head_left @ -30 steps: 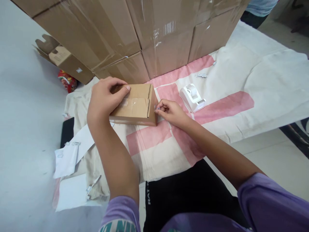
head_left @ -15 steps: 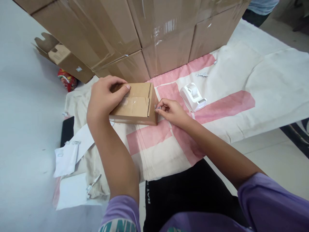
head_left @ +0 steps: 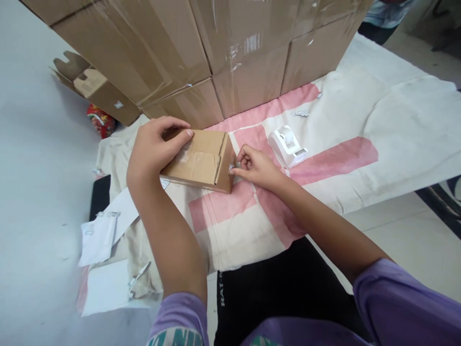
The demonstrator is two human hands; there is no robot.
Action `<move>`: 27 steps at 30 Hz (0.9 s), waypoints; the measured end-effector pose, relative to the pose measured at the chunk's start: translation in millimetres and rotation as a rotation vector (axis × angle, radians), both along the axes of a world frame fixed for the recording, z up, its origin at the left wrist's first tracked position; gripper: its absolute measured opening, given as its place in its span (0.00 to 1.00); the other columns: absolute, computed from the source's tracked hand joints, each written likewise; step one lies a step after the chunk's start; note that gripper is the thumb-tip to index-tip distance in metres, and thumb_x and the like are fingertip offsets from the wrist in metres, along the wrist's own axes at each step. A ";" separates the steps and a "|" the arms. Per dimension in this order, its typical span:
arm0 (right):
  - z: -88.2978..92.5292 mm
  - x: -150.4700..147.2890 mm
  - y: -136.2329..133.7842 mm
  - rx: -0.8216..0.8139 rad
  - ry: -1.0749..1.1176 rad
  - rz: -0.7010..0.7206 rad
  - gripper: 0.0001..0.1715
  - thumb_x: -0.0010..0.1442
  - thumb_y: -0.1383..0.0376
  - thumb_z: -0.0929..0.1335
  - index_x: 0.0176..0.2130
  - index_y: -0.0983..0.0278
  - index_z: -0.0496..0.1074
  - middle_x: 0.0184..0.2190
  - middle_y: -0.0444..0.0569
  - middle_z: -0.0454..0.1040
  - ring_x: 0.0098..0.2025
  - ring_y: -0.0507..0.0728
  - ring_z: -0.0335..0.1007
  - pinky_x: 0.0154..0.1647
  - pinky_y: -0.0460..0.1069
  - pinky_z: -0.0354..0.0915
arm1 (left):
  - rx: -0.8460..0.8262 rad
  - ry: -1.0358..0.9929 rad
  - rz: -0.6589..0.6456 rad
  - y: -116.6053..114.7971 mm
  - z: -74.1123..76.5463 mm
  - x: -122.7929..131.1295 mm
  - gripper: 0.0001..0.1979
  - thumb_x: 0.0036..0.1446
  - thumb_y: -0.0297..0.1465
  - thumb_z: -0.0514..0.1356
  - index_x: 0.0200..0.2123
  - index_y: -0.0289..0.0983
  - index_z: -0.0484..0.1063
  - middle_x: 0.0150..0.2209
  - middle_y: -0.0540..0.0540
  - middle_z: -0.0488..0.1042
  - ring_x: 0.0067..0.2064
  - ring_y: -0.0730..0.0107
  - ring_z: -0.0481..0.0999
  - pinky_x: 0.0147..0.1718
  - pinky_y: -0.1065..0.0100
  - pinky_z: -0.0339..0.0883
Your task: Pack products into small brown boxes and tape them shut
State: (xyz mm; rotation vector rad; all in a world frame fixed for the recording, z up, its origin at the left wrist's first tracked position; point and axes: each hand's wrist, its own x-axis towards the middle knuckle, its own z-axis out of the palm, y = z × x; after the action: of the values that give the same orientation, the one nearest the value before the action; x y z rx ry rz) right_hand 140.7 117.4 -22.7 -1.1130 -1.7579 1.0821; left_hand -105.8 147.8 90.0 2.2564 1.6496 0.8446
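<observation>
A small brown cardboard box (head_left: 202, 163) with clear tape across its top rests on the cloth-covered table, turned slightly at an angle. My left hand (head_left: 154, 149) grips its left end, thumb on top and fingers over the far side. At the box's right end is my right hand (head_left: 254, 166), its fingers curled and its thumb stretched out, touching a small white label (head_left: 231, 168) on the end face. Thumb and curled forefinger are apart with a gap between them. A white tape dispenser (head_left: 288, 146) stands to the right of that hand.
Large taped cartons (head_left: 248, 62) are stacked at the back. An opened carton (head_left: 97, 93) and a red packet (head_left: 101, 120) sit at the left, by the wall. Paper sheets (head_left: 108, 283), a dark flat object (head_left: 100, 196) and label scraps (head_left: 300, 113) lie about. Another person (head_left: 387, 17) is partly visible top right.
The box has turned slightly, its right end coming nearer to me. My right thumb and forefinger, pinched on the small label before, have parted, and the label now sits against the box end.
</observation>
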 end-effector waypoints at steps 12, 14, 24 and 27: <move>1.4 -2.0 -7.5 0.181 0.005 0.054 0.02 0.60 0.68 0.68 0.35 0.62 0.68 0.20 0.34 0.55 0.21 0.48 0.51 0.27 0.46 0.50 | 0.028 -0.025 -0.010 6.6 -6.1 -5.7 0.08 0.55 0.38 0.64 0.38 0.47 0.80 0.40 0.50 0.81 0.44 0.58 0.77 0.47 0.58 0.70; 0.4 -3.1 -7.7 0.206 0.018 0.035 0.03 0.60 0.69 0.67 0.35 0.62 0.68 0.20 0.34 0.56 0.21 0.48 0.51 0.27 0.46 0.51 | 0.027 -0.031 -0.012 7.0 -6.4 -5.6 0.08 0.55 0.37 0.64 0.39 0.47 0.80 0.40 0.50 0.81 0.44 0.58 0.77 0.47 0.59 0.71; -1.0 -5.8 -8.1 0.240 -0.003 0.043 0.03 0.60 0.70 0.66 0.33 0.62 0.67 0.20 0.35 0.57 0.21 0.48 0.53 0.27 0.45 0.53 | 0.029 0.006 -0.005 6.6 -5.3 -3.8 0.08 0.56 0.36 0.63 0.39 0.47 0.80 0.41 0.51 0.80 0.45 0.59 0.77 0.48 0.59 0.69; -3.3 -7.4 -7.8 0.219 0.032 0.044 0.03 0.61 0.69 0.66 0.33 0.62 0.67 0.20 0.35 0.59 0.22 0.48 0.53 0.27 0.45 0.53 | 0.023 0.044 -0.002 6.8 -3.7 -1.0 0.08 0.56 0.36 0.63 0.39 0.47 0.79 0.41 0.51 0.80 0.45 0.59 0.76 0.49 0.58 0.68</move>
State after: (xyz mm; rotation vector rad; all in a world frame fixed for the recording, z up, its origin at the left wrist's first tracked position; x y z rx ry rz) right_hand 133.2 109.6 -26.0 -0.9222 -1.8331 0.9032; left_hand -106.8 154.5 86.3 2.3075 1.6639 0.8232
